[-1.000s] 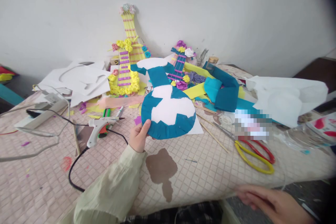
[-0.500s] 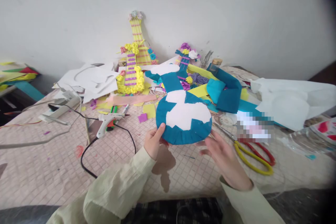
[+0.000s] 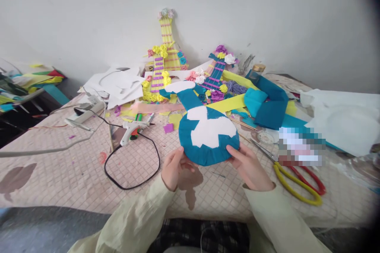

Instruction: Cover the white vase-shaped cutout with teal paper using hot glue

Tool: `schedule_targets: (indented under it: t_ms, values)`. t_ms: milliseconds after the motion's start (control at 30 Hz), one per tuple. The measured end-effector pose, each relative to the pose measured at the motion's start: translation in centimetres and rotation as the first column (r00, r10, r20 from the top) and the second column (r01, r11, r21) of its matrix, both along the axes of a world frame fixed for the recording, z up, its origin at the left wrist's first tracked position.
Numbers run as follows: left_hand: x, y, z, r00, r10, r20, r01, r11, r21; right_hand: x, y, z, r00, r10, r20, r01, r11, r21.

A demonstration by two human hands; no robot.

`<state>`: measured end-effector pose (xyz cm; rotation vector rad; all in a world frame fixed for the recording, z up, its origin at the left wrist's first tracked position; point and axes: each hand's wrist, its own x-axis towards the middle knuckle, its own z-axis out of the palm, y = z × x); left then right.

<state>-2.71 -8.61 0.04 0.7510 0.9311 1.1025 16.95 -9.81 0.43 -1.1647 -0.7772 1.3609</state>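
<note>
Both hands on the guitar cutout (image 3: 208,132) rn. Left hand (image 3: 173,168) pinches the bottom-left rim of the round body, right hand (image 3: 247,164) pinches the bottom-right, so both are clamped on it w/ thumbs on top. It sits just above the mat (image 3: 59,174), body toward the person, long axis running away & a bit left, neck pointing at the wall. Glue gun (image 3: 132,131) is nearer the left hand, scissors (image 3: 293,176) nearer the right.

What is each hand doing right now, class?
Left hand: closed on the rim of the teal-and-white paper guitar cutout.
Right hand: closed on its opposite rim.
</note>
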Motion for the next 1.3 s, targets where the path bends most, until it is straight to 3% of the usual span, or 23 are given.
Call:
schedule_targets:
  t_ms: [500,600,767,933,1033,1300]
  values:
    - [-0.5,0.0,-1.7,0.961,0.033,-0.274,-0.009,0.996,0.087,-0.4,-0.5,-0.8,0.990,0.046,0.135,-0.042,0.999,-0.032]
    - [-0.6,-0.3,-1.9,0.969,0.019,-0.246,-0.009,0.999,0.043,-0.4,-0.5,-0.8,0.989,0.057,0.133,-0.052,0.998,-0.041]
    - [-0.7,-0.8,-1.9,0.999,0.021,-0.047,-0.025,0.995,-0.095,-0.2,-0.6,-0.2,0.989,0.072,0.126,-0.066,0.997,-0.050]
    - [-0.8,-0.8,-2.0,0.986,0.141,0.085,-0.138,0.990,-0.040,-0.1,-0.5,0.2,0.995,0.094,0.018,-0.092,0.992,-0.085]
    - [-0.9,-0.8,-2.0,0.982,0.173,0.083,-0.172,0.985,-0.008,0.0,-0.4,-0.1,0.992,0.123,0.020,-0.121,0.990,-0.070]
    - [-1.1,-1.1,-2.5,0.997,0.074,0.010,-0.074,0.997,0.014,0.3,-0.7,-0.7,0.981,0.177,0.083,-0.172,0.983,-0.068]
